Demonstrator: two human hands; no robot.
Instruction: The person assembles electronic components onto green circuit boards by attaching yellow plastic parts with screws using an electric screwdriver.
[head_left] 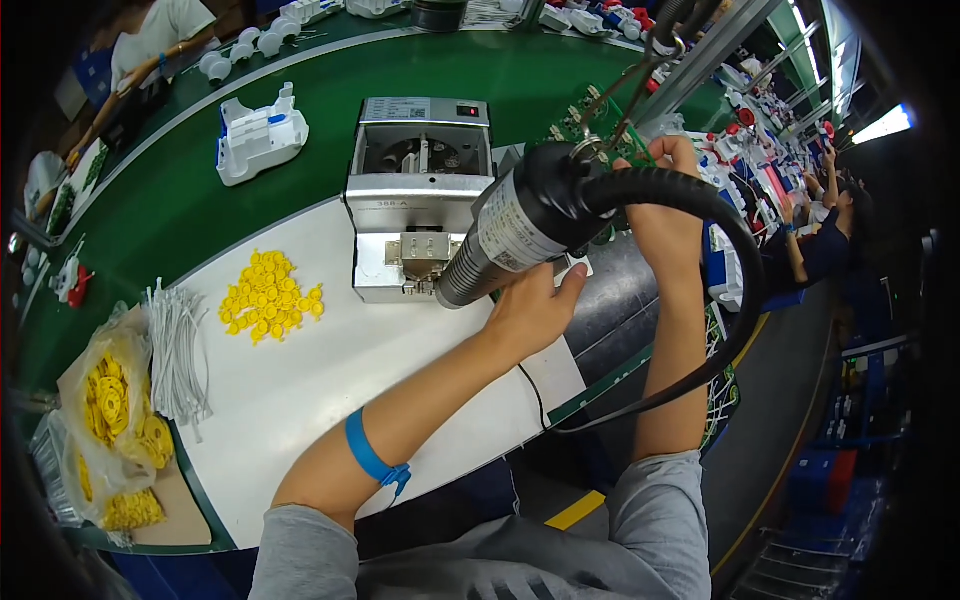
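A black electric screwdriver (pixel 510 225) with a silver-white label hangs tilted in front of me, its ribbed end low over the screw feeder's front. My left hand (pixel 530 315) is just below and behind it, thumb stretched out; the screwdriver hides its other fingers. Further right, my right hand (pixel 665 215) reaches forward, fingers bent round the edge of a green circuit board (pixel 590 112). The screwdriver's thick cable crosses in front of that hand and hides part of its grip. The silver screw feeder (pixel 420 190) stands left of the screwdriver.
Yellow plastic caps (pixel 268 297) lie piled on the white mat (pixel 300 400), near white cable ties (pixel 178 355) and a bag of yellow parts (pixel 110 400). A white plastic housing (pixel 262 135) sits on the green bench. Co-workers sit far left and right.
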